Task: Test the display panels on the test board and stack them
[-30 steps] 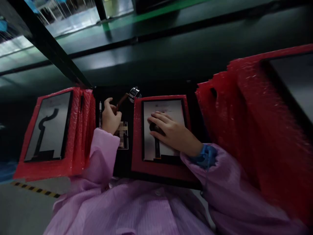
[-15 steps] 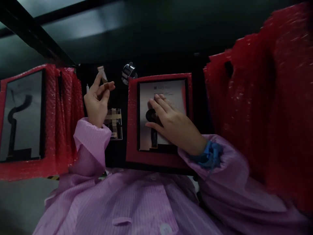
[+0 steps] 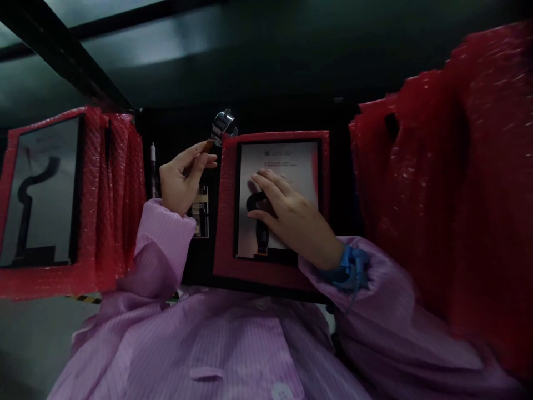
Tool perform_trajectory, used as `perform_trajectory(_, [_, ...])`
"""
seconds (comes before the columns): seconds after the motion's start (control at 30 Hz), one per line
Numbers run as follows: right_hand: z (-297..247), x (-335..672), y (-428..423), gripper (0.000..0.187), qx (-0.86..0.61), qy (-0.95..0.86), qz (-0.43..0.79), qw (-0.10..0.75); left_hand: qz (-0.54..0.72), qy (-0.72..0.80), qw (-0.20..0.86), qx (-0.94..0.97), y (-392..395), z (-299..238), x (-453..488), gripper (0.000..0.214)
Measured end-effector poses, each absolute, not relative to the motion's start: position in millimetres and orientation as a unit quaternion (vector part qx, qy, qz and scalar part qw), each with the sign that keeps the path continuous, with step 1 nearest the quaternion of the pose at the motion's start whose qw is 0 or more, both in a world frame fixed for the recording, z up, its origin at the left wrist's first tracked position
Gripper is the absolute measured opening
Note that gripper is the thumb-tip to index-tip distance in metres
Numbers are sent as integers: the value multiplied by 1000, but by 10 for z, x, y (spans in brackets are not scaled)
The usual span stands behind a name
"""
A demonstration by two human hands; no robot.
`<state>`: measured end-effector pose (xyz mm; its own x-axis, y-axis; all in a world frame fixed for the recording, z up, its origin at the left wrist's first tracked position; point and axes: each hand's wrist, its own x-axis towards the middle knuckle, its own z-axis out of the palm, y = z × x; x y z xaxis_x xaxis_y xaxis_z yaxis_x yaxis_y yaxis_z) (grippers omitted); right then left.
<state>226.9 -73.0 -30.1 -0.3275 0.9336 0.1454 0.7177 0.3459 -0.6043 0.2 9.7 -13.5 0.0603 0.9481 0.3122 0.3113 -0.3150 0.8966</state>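
In the head view, a display panel (image 3: 250, 161) lies face-flat on a red bubble-wrap sheet (image 3: 225, 222) in front of me. A curved black ribbon cable (image 3: 262, 236) runs over the panel's pale back. My right hand (image 3: 295, 219), a blue band at its wrist, rests on that back with fingers stretched out, partly covering the cable. To the left of the panel, my left hand (image 3: 181, 180) pinches a small amber strip (image 3: 209, 146) between thumb and forefinger. The strip's tip is close to a shiny metal ring-shaped item (image 3: 224, 123) behind the sheet's corner.
Another panel (image 3: 54, 139) leans on a stack of red bubble-wrap bags (image 3: 120, 166) at left. More red bubble wrap (image 3: 416, 194) rises high on the right. A pen-like tool (image 3: 153, 161) and a small dark part with tan tape (image 3: 202, 211) lie near my left hand.
My left hand has moved right with the amber strip, which has tipped from upright to pointing at the metal item. My right hand has stayed on the panel.
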Motion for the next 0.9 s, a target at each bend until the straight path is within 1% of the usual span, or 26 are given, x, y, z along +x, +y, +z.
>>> perform_trajectory(0.13, [-341,2246,-749,61,-544,-778,204,240,484,464,298,679,75,-124,3,34])
perform_trajectory(0.27, [-343,2239,-750,62,-540,-782,202,238,460,465,242,717,68,-118,-14,36])
perform_trajectory(0.47, [-376,2250,-750,68,-528,-791,189,246,453,449,252,728,72,-183,-21,30])
perform_trajectory(0.63, [-425,2216,-777,69,-527,-788,191,256,451,448,233,736,65,-190,-18,35])
perform_trajectory(0.9, [-405,2239,-741,66,-540,-794,176,218,441,438,207,755,70,-161,-35,30])
